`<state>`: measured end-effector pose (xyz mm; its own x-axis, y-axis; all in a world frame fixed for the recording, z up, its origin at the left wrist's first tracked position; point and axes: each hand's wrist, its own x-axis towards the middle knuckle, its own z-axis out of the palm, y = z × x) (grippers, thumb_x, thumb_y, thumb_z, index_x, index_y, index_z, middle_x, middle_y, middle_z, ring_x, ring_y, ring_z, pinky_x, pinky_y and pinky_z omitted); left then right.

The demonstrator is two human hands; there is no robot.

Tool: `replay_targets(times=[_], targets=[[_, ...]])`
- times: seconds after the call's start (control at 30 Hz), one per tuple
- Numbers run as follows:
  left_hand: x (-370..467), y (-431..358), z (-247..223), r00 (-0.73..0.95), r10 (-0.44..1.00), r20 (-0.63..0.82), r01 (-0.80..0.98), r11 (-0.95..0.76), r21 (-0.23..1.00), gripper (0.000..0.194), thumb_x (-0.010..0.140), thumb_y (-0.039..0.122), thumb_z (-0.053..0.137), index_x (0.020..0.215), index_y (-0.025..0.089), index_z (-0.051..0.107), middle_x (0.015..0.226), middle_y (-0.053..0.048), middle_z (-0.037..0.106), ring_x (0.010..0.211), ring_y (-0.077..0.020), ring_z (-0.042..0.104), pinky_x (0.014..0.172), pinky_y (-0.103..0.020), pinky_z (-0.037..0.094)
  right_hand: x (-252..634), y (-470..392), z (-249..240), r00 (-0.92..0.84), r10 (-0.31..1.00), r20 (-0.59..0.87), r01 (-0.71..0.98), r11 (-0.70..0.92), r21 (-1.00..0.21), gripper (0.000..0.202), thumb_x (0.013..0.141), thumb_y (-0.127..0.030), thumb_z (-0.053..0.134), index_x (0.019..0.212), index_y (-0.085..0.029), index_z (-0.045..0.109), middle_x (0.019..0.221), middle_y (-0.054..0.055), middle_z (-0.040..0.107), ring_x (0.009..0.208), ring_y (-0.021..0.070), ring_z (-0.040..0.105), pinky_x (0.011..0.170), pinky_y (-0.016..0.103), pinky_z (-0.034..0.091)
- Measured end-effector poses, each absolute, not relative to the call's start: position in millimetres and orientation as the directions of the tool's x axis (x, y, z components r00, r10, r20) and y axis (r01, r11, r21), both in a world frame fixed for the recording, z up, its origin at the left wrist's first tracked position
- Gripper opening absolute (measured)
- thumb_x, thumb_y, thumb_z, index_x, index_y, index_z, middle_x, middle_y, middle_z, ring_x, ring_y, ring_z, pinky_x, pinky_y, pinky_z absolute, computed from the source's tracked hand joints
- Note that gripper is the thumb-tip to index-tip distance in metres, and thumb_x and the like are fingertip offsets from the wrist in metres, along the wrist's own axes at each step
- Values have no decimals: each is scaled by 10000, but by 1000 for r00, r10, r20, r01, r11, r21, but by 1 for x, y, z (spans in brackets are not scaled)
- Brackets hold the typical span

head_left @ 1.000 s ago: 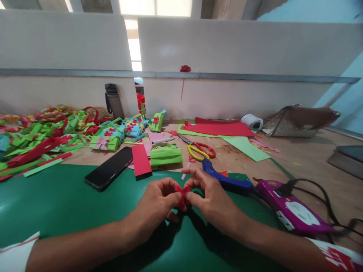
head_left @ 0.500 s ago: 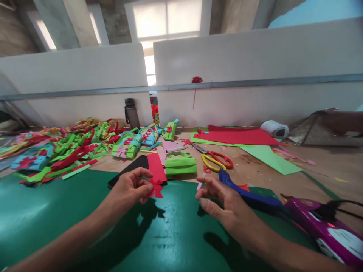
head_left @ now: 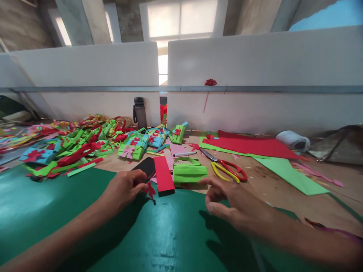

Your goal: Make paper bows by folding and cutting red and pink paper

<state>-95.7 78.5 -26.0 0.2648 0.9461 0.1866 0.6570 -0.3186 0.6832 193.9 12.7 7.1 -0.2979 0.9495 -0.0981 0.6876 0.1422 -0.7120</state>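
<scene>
Between the thumb and fingers of my left hand (head_left: 126, 189) is a red paper bow (head_left: 151, 190), held low above the green mat (head_left: 167, 234). My right hand (head_left: 227, 198) has its index finger stretched out towards a small green paper bag (head_left: 190, 173); the fingertip is at the bag's right edge, and I cannot tell whether it touches. The other fingers of that hand are loosely bent, with nothing between them. A red paper strip (head_left: 163, 175) lies partly over a black phone-like slab (head_left: 145, 166), just left of the green bag.
Scissors (head_left: 227, 168) with red and yellow handles lie behind my right hand. Red paper sheets (head_left: 252, 145) and a light green sheet (head_left: 292, 175) spread at the right. Finished paper bags (head_left: 132, 151) and a heap of strips (head_left: 85, 145) fill the left, beside a bottle (head_left: 140, 115).
My right hand has moved to the green bag, its index finger extending. My left hand keeps the red bow, now lower. The view has shifted, and the purple glue gun is mostly out of sight.
</scene>
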Motion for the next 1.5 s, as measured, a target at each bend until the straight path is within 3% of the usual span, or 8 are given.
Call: replay_targets(times=[0.13,0.23,0.43,0.63,0.93,1.13,1.27,1.5], targets=[[-98,80,-23,241,939,245,663,-343,665,74,690,193,597,713,190,668,609,3,630,564,-153,536,559,-234,360,194,30,12,-284,954,-94,690,136,-711,402,805,-227,575,1205,-227,532,776,-3,657,652,162,595,584,277,436],[-95,79,-23,259,951,169,588,-294,753,114,707,170,554,762,184,653,644,2,634,587,-149,563,586,-239,404,188,39,14,-325,943,-68,682,184,-708,309,806,-140,523,1091,-223,610,696,-15,663,552,136,568,526,256,418],[-88,76,-15,240,970,-30,361,-60,931,590,636,177,637,1211,174,508,1096,-95,627,743,-171,644,658,-286,494,171,52,13,-475,880,-11,689,364,-626,264,760,-82,530,941,-220,663,803,16,690,716,180,612,577,260,422],[-85,76,-4,192,981,17,340,-82,937,418,646,225,701,1050,183,601,844,-20,648,615,-131,589,515,-221,443,158,64,20,-536,842,-54,683,395,-615,217,771,-103,537,908,-206,669,785,21,683,683,179,601,575,269,416],[-59,79,-2,268,951,-152,-71,176,982,304,667,136,712,947,164,597,733,9,674,585,-101,629,564,-205,496,119,88,20,-408,892,-193,389,-22,-921,232,852,-138,495,1056,-121,602,770,42,643,701,159,616,628,279,453],[-59,79,-8,263,959,-106,-108,139,984,300,665,114,714,946,160,619,801,4,679,657,-107,638,630,-224,519,112,93,20,-384,896,-222,301,-106,-948,352,691,23,498,1004,-128,548,588,-71,516,477,64,510,483,188,405],[-67,80,-12,223,971,-84,-124,114,986,305,707,163,708,992,164,602,846,-2,664,645,-89,618,626,-214,503,115,96,21,-340,921,-189,337,-68,-939,364,651,27,507,976,-134,544,609,-62,524,512,80,532,470,197,406],[-82,90,6,-142,980,137,-176,-161,971,400,678,222,729,1041,165,572,882,-8,640,642,-94,606,554,-199,478,118,93,14,-344,935,83,446,241,-862,317,719,-2,543,990,-164,564,746,-9,618,691,133,598,639,262,449]])
